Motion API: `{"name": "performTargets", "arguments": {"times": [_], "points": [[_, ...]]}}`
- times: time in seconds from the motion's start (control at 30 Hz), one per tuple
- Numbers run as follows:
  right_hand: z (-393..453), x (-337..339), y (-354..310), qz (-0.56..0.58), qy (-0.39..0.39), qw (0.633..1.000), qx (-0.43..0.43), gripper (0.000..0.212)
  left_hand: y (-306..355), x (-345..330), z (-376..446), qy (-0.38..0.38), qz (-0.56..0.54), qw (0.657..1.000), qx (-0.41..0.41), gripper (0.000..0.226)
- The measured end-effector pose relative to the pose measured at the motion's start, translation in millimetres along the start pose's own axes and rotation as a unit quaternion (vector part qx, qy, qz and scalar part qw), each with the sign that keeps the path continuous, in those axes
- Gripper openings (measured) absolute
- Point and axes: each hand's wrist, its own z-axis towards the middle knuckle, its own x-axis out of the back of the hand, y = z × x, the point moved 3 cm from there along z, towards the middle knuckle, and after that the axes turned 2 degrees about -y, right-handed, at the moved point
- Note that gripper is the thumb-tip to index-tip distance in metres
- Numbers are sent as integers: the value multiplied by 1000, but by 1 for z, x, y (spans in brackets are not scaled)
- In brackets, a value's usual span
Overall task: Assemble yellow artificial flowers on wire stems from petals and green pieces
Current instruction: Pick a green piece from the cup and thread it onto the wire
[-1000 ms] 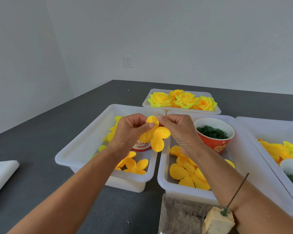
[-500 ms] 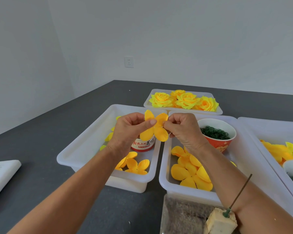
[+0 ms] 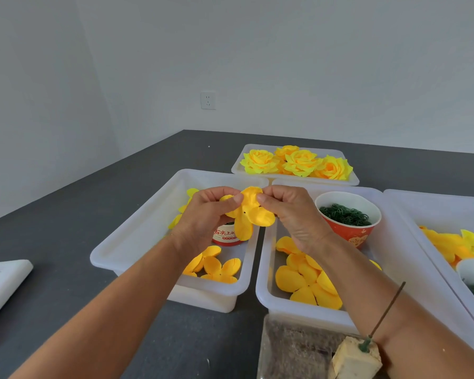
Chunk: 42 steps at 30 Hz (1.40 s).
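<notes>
Pinching one yellow petal piece [image 3: 248, 213] between your left hand [image 3: 205, 217] and right hand [image 3: 293, 217] above the trays, you keep its center hole facing you; the wire stem [image 3: 386, 315] stands at five o'clock, nearer your right.

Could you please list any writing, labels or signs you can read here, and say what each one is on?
Red paper cup behind the held petal piece: white band with Chinese characters, partly hidden, too blurred to read.
Red bowl of green pieces: pale printed emblem, unreadable.
White packet: faint mark, unreadable.
</notes>
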Motion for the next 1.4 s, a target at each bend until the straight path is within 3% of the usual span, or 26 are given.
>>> {"name": "performTargets", "arguments": {"times": [0.13, 0.3, 0.4, 0.5, 0.63, 0.73, 0.8, 0.93, 1.0, 1.27, 1.4], "points": [[0, -3, -1, 68, -69, 995, -28, 18, 1, -1, 1, -25, -40, 999, 23, 15], [1, 0, 3, 17, -12, 999, -40, 14, -2, -1, 1, 1, -11, 1000, 26, 13], [3, -2, 1, -92, 15, 996, 14, 14, -3, -1, 2, -11, -31, 999, 41, 18], [2, -9, -1, -109, 53, 992, 39, 16, -3, 0, 3, -24, -81, 995, 48, 19], [0, -6, 3, 2, 54, 998, -29, 14, -2, 0, 1, 12, 35, 999, -2, 9], [-3, -6, 2, 6, 29, 998, -58, 18, -1, 3, 0, 82, 107, 990, -40, 9], [-4, -8, 1, 7, 26, 998, -59, 16, -1, 4, 0, 82, 74, 993, -30, 12], [-3, -6, -1, 29, 28, 998, -43, 7, -2, 4, 2, -5, -82, 995, 61, 17], [-3, -7, 0, 11, 21, 999, -34, 5, -3, 3, 3, -31, -104, 991, 85, 17], [-2, -3, -3, -7, 53, 998, -16, 10, -1, 0, -2, 4, 17, 1000, -3, 14], [1, -2, -1, -117, 77, 990, -15, 14, 3, -5, -7, -15, 90, 995, -36, 13]]}}
